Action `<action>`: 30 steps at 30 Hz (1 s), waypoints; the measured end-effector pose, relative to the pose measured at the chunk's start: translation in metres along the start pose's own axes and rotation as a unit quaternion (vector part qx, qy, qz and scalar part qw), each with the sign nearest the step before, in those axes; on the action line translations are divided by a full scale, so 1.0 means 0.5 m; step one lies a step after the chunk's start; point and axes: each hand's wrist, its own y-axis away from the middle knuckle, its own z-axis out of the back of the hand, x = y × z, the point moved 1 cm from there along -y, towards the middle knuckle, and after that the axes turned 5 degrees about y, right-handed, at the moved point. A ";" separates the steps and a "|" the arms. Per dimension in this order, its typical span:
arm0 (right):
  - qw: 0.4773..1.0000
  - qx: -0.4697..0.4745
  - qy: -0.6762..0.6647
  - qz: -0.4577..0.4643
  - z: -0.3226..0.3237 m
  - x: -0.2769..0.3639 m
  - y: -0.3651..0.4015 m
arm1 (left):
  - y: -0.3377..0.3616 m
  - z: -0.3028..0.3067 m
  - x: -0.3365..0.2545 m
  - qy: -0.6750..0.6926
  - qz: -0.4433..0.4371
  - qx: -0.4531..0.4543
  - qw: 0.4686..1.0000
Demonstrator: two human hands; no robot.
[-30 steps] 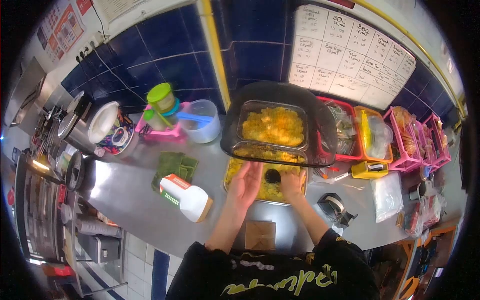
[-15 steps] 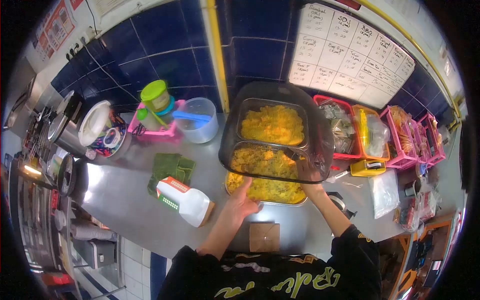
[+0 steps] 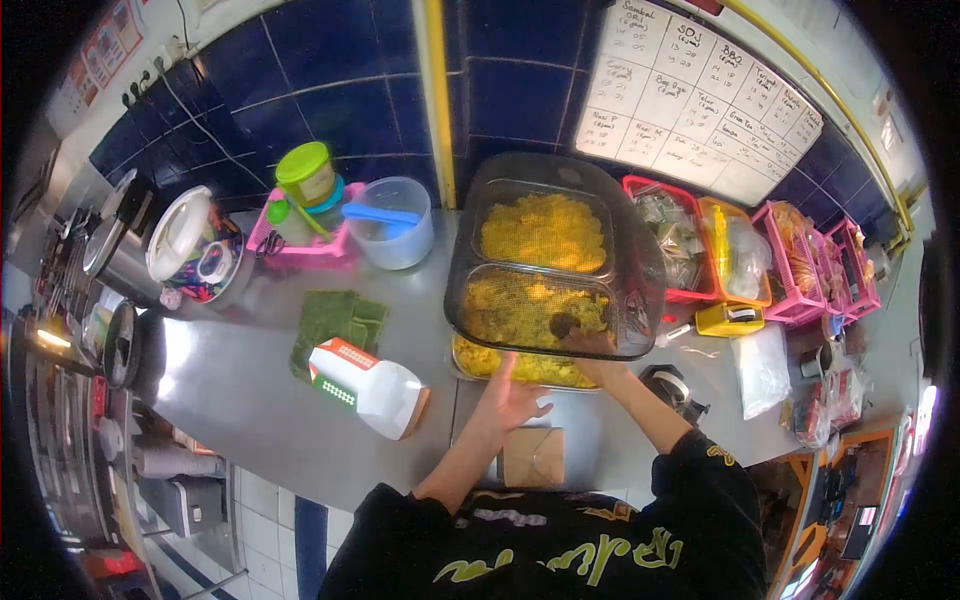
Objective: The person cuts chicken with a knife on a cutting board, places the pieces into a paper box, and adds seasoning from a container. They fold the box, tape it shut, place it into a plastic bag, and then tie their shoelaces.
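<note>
A dark mesh cover [image 3: 648,270] lies over two metal trays of yellow food [image 3: 543,234], one behind the other. The front tray's near edge sticks out from under the cover's front rim. My left hand [image 3: 510,398] is at that near edge, thumb raised toward the rim and fingers apart, holding nothing. Under the cover's front right part is my right hand [image 3: 594,362], its fingers in the front tray beside a dark round patch; the mesh blurs them. A folded brown paper box [image 3: 534,456] sits just in front of my left hand.
Green leaf sheets [image 3: 338,332] and a white carton [image 3: 370,390] lie left of the trays. Behind them are a clear tub [image 3: 393,225] and a pink basket [image 3: 330,248]. Red [image 3: 680,240] and orange baskets [image 3: 738,252], a yellow tape dispenser [image 3: 729,320] and plastic bags [image 3: 762,370] are at the right.
The cover now reaches nearer over the front tray, leaving less of it exposed. My left hand has opened and sits slightly right. The view has shifted a little.
</note>
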 end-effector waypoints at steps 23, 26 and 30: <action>0.953 0.196 -0.208 0.100 0.136 -0.060 0.106 | 0.025 -0.028 -0.011 0.079 -0.005 0.021 0.997; 0.961 0.188 -0.122 0.164 0.134 -0.063 0.106 | 0.005 0.001 -0.015 0.084 -0.003 0.010 0.996; 0.961 0.156 -0.126 0.190 0.175 -0.065 0.098 | -0.001 0.014 -0.014 -0.195 -0.101 0.205 0.954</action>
